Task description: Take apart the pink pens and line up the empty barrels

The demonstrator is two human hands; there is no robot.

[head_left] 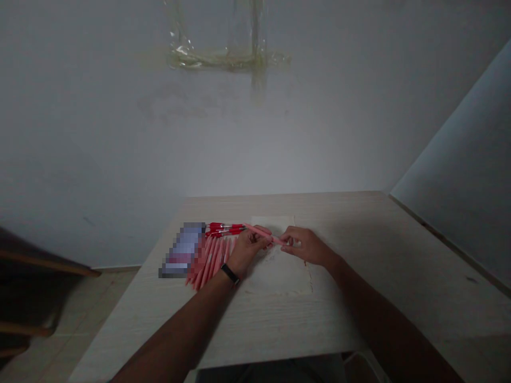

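Forearms (191,331) foremost | pink pen (257,230) between | left hand (244,253) grips middle | right hand (308,246) pinches end

Slim black band (230,274) with a pale edge around the left wrist (236,267), forearms (191,324) bare.

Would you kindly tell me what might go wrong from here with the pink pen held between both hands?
The pink pen could slip, since the right hand seems to pinch its end with the fingertips. The left hand, close beside the loose pink bundle, might nudge it out of line.
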